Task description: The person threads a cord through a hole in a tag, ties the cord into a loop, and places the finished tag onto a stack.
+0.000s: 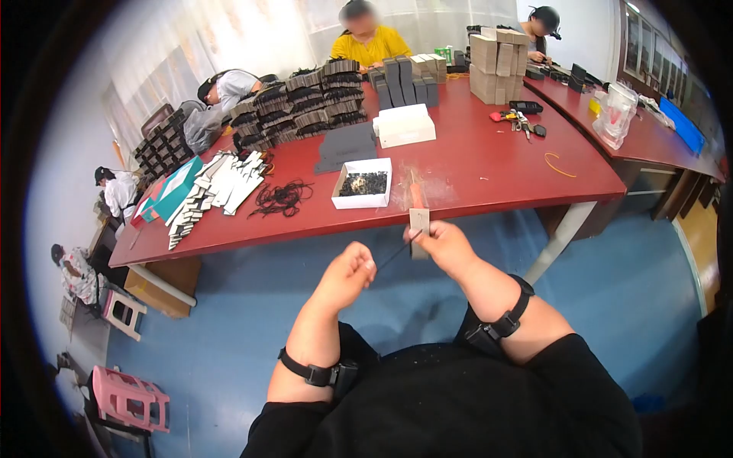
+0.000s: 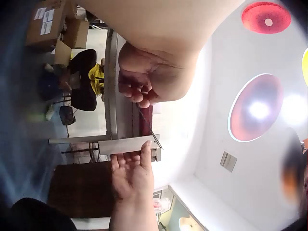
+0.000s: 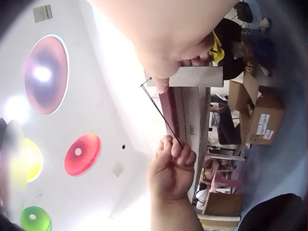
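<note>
My right hand [image 1: 447, 246] holds a flat grey-beige strip [image 1: 419, 220] upright just off the table's front edge, thumb against its face. A small hole shows near the strip's upper end. From the strip a thin black cord [image 3: 161, 113] slants across to my left hand [image 1: 347, 276], whose curled fingers pinch its other end. In the right wrist view the cord looks taut, with a small crosspiece at its end by the strip [image 3: 197, 77]. Behind the strip, an orange tool handle [image 1: 416, 195] lies at the table edge.
On the red table [image 1: 473, 172] stands a white box [image 1: 362, 202] of small black pieces. Black cords [image 1: 281, 198] and white strips [image 1: 229, 182] lie to its left. Stacked bundles [image 1: 305, 107], grey blocks [image 1: 489, 72] and keys [image 1: 523, 124] sit farther back. Other people work around the room.
</note>
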Demonstrator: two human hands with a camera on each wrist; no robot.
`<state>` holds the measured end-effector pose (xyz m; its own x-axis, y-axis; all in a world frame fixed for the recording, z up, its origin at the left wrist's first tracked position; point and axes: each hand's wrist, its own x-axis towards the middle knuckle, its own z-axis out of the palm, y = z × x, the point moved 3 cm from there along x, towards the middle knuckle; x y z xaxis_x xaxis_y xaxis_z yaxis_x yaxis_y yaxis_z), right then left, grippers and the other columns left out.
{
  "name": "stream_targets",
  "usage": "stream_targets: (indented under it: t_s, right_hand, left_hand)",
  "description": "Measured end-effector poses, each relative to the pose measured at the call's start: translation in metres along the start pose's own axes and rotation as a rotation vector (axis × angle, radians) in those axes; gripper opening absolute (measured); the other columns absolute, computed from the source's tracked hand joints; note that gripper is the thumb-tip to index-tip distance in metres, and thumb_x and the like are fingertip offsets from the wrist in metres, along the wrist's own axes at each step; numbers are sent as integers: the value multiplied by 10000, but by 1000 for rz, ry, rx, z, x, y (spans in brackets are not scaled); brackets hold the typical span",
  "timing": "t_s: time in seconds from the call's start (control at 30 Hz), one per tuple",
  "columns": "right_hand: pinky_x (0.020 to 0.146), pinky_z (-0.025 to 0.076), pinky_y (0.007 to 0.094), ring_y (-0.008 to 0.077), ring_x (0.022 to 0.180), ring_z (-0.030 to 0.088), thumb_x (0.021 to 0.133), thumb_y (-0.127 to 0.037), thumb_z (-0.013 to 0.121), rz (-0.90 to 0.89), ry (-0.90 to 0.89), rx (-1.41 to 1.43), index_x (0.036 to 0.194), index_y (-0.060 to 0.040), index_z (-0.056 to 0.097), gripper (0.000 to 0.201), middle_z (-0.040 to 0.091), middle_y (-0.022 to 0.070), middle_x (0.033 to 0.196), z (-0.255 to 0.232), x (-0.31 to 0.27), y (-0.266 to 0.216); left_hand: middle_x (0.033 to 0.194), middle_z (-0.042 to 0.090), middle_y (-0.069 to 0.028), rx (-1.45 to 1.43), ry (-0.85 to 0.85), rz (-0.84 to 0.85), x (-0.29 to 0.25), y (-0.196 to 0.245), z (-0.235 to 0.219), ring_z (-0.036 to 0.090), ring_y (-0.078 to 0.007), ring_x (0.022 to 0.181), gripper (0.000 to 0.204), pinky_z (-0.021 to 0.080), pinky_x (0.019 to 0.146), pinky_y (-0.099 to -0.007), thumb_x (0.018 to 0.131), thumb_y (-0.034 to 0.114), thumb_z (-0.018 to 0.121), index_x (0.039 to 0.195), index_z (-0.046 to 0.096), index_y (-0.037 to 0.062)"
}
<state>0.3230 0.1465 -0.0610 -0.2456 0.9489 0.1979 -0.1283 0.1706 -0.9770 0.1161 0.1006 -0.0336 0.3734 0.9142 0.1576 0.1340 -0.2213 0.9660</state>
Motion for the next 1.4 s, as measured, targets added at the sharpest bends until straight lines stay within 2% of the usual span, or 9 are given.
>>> stream_targets:
  t_s: [0.17, 0.27, 0.33, 0.37, 0.5, 0.73, 0.8, 0.9, 1.4]
  right_hand:
    - [671, 483, 266, 140, 749, 625, 859, -181, 582, -198, 40, -477, 897, -37, 650, 163, 645, 85, 774, 3, -39, -17]
    - [656, 488, 274, 149, 734, 632, 833, -166, 611, -613, 9, -679, 880, -39, 641, 138, 638, 86, 765, 15, -55, -30]
    - [729, 493, 280, 159, 834, 630, 816, -114, 618, -401, -519, -1041, 963, -37, 620, 167, 654, 74, 919, 32, -60, -16]
    - [729, 493, 280, 159, 834, 630, 816, -114, 618, -405, -520, -1044, 963, -37, 620, 167, 654, 74, 919, 31, -57, -14]
    - [863, 468, 300, 199, 992, 586, 877, -208, 591, -18, -226, 467, 1074, 19, 568, 302, 590, 124, 1101, 11, -35, -25]
    - [753, 503, 291, 166, 824, 618, 899, -179, 555, 95, 8, 412, 949, 11, 628, 210, 645, 89, 892, 16, -30, -27]
    - [741, 492, 275, 145, 801, 609, 899, -169, 552, -178, 99, 139, 902, 8, 646, 200, 651, 82, 854, 12, -31, -33]
    - [758, 492, 285, 161, 825, 616, 899, -145, 539, -176, 120, 78, 881, 14, 644, 192, 651, 101, 866, 6, -29, -33]
    - [770, 493, 330, 184, 757, 605, 907, -186, 528, -45, 63, 532, 816, -16, 596, 204, 624, 83, 802, 3, -30, -24]
  left_hand:
    - [752, 538, -47, 57, -200, -8, -18, 20, 13, 491, -105, 666, 37, 429, 629, -243, 914, 53, 438, 894, 408, 45]
    - [791, 569, -65, -5, -257, 30, -26, 31, 23, 531, -126, 703, 38, 459, 665, -267, 913, 45, 433, 883, 412, 32]
    - [794, 575, -67, -46, -302, 70, -32, 37, 28, 545, -134, 706, 34, 465, 663, -275, 912, 43, 431, 884, 419, 29]
    - [796, 575, -69, 54, -351, 80, -33, 39, 30, 546, -137, 712, 35, 465, 668, -278, 914, 43, 429, 883, 417, 30]
    - [800, 573, -73, -14, -395, 47, -37, 34, 27, 547, -140, 727, 47, 462, 677, -280, 917, 46, 428, 875, 411, 35]
    - [801, 575, -86, -131, -382, 67, -34, 30, 29, 536, -141, 722, 86, 455, 675, -277, 927, 93, 455, 873, 409, 45]
    - [795, 573, -85, -205, -342, 22, -32, 26, 26, 529, -137, 711, 97, 443, 665, -272, 924, 115, 465, 875, 410, 53]
    - [789, 571, -82, -295, -302, 66, -28, 24, 23, 519, -133, 693, 112, 428, 653, -266, 920, 136, 476, 870, 411, 60]
    - [729, 545, -50, -412, -118, 40, -15, 1, 30, 499, -122, 644, 123, 410, 610, -243, 919, 159, 493, 854, 425, 79]
